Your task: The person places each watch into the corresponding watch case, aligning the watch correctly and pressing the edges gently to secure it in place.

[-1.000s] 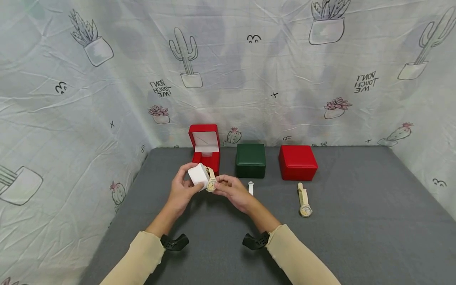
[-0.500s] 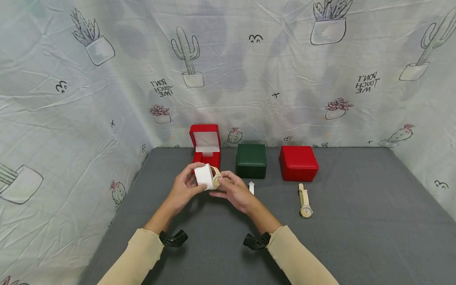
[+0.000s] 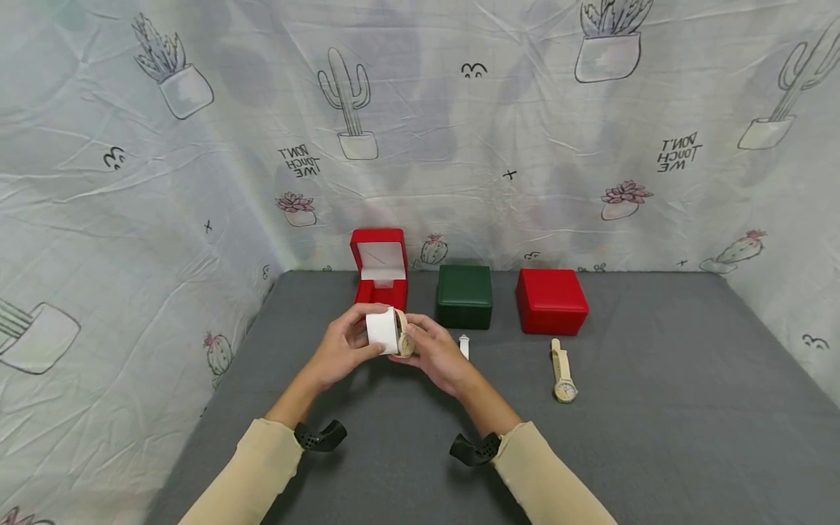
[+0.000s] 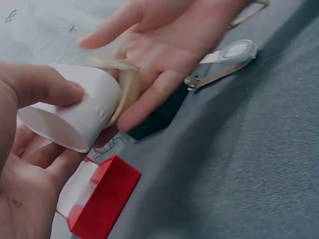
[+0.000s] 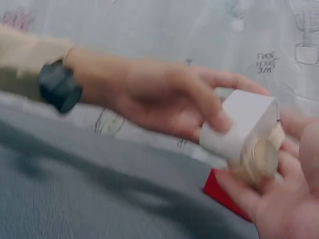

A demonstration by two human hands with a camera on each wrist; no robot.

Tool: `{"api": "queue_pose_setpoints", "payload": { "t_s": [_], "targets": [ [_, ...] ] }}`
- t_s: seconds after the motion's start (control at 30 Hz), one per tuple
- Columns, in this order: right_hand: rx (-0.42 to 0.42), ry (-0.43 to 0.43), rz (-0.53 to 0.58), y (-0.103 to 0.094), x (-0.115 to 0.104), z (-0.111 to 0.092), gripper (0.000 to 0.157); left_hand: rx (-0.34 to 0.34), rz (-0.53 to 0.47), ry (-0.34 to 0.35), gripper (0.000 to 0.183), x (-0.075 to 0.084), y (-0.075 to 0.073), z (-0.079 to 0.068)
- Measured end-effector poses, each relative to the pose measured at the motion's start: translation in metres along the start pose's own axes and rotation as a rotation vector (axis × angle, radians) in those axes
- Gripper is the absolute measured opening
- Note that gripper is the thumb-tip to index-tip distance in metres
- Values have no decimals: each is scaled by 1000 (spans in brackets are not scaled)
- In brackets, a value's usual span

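My left hand [image 3: 341, 350] grips a white watch cushion [image 3: 382, 329], thumb on its near face and fingers behind. Against the cushion's right end is a wristwatch [image 3: 406, 343] with a cream strap, its loop closed. In the left wrist view the looped strap [image 4: 129, 92] sits at the cushion's end; how far it goes over cannot be told. My right hand [image 3: 440, 354] holds this watch between thumb and fingers, its dial [image 5: 266, 157] blurred in the right wrist view. Just behind both hands stands an open red watch box [image 3: 377, 235] with a white-lined lid.
A closed green box [image 3: 464, 292] and a closed red box [image 3: 553, 299] line the back of the grey table. Partly behind my right hand lies a white watch [image 3: 464, 346]. Farther right lies another cream watch [image 3: 563, 379]. A printed cloth [image 3: 420, 146] hangs behind.
The cushion and watch have shifted slightly right, and the cushion has turned from tilted to more level. My right hand's fingers have moved further round the watch.
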State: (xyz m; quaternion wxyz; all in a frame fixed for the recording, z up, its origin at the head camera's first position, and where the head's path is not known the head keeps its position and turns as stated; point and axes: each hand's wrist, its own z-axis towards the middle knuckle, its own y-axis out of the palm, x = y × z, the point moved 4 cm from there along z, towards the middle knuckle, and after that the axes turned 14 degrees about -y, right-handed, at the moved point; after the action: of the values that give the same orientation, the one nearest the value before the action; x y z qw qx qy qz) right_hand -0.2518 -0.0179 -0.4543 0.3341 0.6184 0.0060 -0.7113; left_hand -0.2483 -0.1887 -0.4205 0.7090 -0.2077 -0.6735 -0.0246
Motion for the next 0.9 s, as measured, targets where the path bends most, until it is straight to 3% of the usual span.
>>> {"api": "queue_pose_setpoints", "payload": {
  "t_s": [0.1, 0.23, 0.53, 0.7, 0.9],
  "targets": [
    [56, 27, 9, 1, -2, 1, 37, -5, 27, 24, 56, 0, 3, -2],
    [103, 65, 85, 3, -8, 1, 24, -15, 92, 55, 53, 4, 5, -4],
    [60, 84, 194, 1, -23, 0, 14, 2, 225, 48, 50, 18, 6, -2],
    [27, 44, 90, 0, -26, 0, 14, 56, 364, 72, 52, 18, 7, -3],
    [-9, -6, -113, -1, -29, 1, 31, 134, 322, 37, 56, 14, 5, -3]
  ]
}}
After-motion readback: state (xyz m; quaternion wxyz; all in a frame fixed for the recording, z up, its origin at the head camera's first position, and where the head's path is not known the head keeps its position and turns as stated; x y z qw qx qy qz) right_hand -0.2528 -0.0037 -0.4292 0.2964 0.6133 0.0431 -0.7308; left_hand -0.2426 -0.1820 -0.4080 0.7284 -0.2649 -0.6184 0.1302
